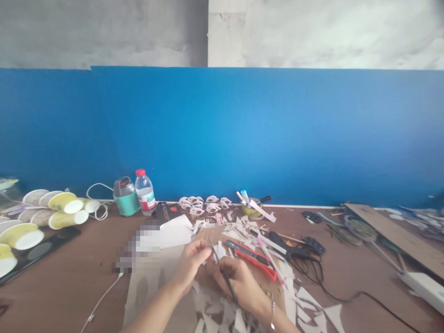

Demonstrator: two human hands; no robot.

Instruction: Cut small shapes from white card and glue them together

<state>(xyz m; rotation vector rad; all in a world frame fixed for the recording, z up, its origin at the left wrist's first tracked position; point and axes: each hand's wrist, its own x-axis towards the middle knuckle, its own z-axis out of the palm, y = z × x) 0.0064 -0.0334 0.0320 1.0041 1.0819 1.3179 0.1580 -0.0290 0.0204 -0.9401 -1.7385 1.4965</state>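
My left hand [190,263] is closed in a pinch, thumb against fingers. What it pinches, if anything, is too small to make out. Close beside it, my right hand [243,282] is closed around a slim dark pointed tool [227,280], whose thin tip reaches up next to the left thumb. Whether this is a craft knife or tweezers cannot be told. Under both hands lie a brown board [276,287] and many white paper scraps [211,319]. A red-and-black utility knife [251,256] rests just beyond the right hand, alongside a pink-and-white pen [268,256].
Several white loop-shaped pieces [197,211] stand by the blue partition [243,138]. A bottle [145,192] and a teal-and-grey container [126,199] are at back left, paper cups [24,236] farther left. A black tool with a cord [294,252] and a power strip [423,291] lie right.
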